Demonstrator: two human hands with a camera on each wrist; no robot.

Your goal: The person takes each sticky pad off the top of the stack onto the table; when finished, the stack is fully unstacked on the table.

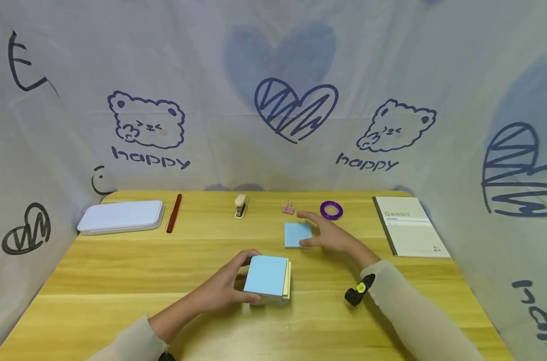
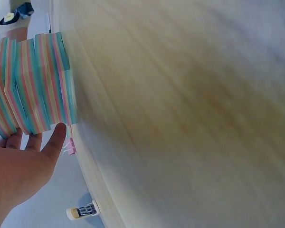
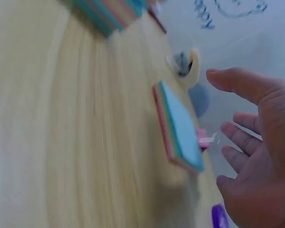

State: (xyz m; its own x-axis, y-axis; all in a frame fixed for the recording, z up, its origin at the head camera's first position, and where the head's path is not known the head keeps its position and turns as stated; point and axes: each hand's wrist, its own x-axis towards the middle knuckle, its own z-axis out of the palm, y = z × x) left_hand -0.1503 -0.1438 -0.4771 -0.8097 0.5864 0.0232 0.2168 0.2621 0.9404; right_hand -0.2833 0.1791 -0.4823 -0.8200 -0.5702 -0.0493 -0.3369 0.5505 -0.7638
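Note:
Near the middle of the table my left hand (image 1: 221,287) grips a thick stack of sticky note pads (image 1: 265,277), thumb on the near side and fingers on the far side. Blue paper tops the stack, and the left wrist view shows its striped edges (image 2: 35,85) in teal, pink and yellow. A thinner blue-topped sticky note pad (image 1: 295,234) lies on the table beyond it. Over that pad's right side is my right hand (image 1: 332,234), fingers spread and holding nothing. In the right wrist view a gap shows between this hand (image 3: 261,137) and the pad (image 3: 180,126).
Along the back of the table (image 1: 120,271) are a white case (image 1: 122,216), a red pen (image 1: 174,213), a stapler (image 1: 240,206), a pink binder clip (image 1: 288,207) and a purple tape roll (image 1: 331,210). A notebook (image 1: 411,228) lies at right. Printed cloth (image 1: 219,65) encloses the sides.

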